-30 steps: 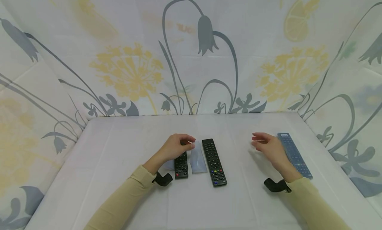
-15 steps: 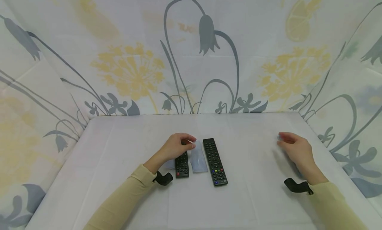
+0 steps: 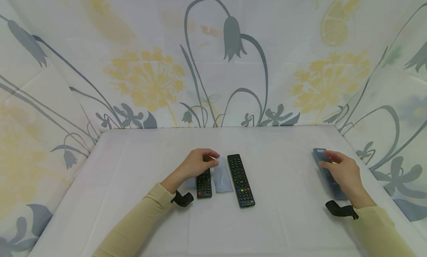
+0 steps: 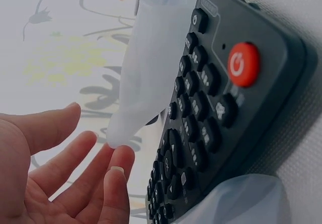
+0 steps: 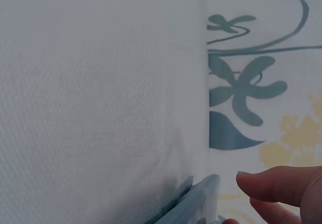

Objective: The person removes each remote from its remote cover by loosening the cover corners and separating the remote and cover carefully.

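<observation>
At right of frame, the blue-covered remote [image 3: 329,180] lies beneath the unclenched right grip [image 3: 345,172], the nearer one; the remote's long axis slants upper left to lower right (the left grip [image 3: 195,164], likewise relaxed, hangs over a black remote [image 3: 204,184] at centre).

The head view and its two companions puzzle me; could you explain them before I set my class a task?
No machine works here: these are a person's bare left hand and right hand. The widest picture comes from a head-worn camera looking down; the other two come from cameras on each wrist.

On the white surface lie a left black remote, a middle black remote, a bluish remote and pale, soft-looking pieces. The left hand is by the left black remote, the right by the bluish one. Neither visibly grips anything; light touch is hard to judge.
</observation>
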`<action>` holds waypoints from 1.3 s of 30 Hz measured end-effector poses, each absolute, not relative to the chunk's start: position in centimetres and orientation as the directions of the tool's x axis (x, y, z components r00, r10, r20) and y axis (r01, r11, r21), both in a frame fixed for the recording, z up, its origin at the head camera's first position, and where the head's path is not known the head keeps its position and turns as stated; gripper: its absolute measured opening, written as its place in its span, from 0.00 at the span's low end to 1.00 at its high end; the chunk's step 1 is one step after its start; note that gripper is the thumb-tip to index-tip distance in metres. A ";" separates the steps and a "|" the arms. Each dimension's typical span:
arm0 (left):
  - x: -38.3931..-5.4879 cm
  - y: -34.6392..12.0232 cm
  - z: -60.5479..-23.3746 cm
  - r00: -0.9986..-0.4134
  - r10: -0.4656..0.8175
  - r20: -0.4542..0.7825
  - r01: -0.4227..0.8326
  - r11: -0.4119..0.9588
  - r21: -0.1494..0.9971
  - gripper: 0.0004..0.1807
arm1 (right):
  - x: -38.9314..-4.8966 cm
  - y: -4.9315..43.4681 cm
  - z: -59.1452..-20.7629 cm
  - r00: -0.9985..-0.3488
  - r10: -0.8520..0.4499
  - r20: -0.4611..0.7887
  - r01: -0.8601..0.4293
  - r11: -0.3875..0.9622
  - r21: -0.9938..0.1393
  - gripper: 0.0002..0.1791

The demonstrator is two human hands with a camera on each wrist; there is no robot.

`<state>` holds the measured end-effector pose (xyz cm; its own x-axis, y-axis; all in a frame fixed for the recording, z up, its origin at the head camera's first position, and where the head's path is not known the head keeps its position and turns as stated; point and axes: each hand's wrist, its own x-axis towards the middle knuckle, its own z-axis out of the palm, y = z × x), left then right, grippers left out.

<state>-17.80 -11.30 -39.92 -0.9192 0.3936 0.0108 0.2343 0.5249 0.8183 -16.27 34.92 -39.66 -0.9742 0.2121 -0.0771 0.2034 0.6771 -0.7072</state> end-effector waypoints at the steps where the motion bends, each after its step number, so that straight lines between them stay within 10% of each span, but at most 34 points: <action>1: -17.8 -11.3 -39.9 -0.919 0.394 0.010 0.234 0.525 0.819 0.15 | -16.3 35.0 -39.7 -0.974 0.212 -0.081 0.206 0.676 -0.707 0.33; 39: -17.8 -11.4 -39.9 -0.912 0.409 -0.007 0.228 0.522 0.822 0.15 | -17.0 35.0 -40.9 -0.980 0.153 -0.130 0.200 0.719 -0.665 0.40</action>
